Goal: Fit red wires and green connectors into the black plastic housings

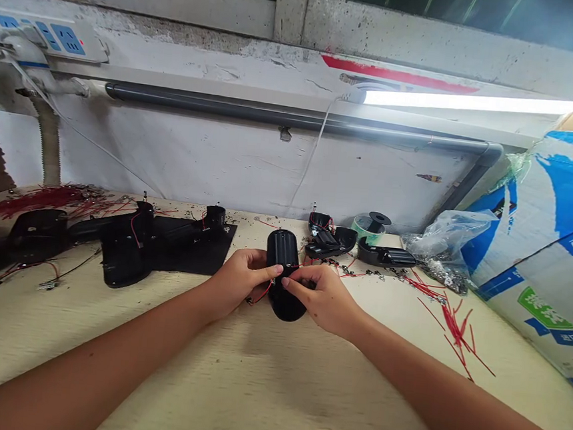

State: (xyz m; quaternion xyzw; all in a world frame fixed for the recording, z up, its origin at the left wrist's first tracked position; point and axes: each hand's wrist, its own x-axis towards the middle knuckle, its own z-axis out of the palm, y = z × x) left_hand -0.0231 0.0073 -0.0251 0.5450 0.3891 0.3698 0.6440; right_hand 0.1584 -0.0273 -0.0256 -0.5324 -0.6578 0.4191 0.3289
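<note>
I see left hand [241, 274] gripping black housing [284, 247] along its 9 o'clock edge, thumb on top; right hand [323, 295] grasping its 3 o'clock side, thumb near middle. Housing at mid-view; whether touching bench [251, 386], I cannot tell. I judge it light, stiff, slippery-smooth: best held by side walls. Thin red wire [261, 297] at 8 o'clock likely fragile; I'd avoid tugging. Beyond: loose red wires [456, 329] 3 o'clock, black shells [124, 261] 9 o'clock.

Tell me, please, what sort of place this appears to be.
Probably a small-parts workshop bench: similar black, rounded, plastic-looking shells and loose thin red wires are spread over the pale, wood-grained tabletop, below a long white tube lamp.
</note>
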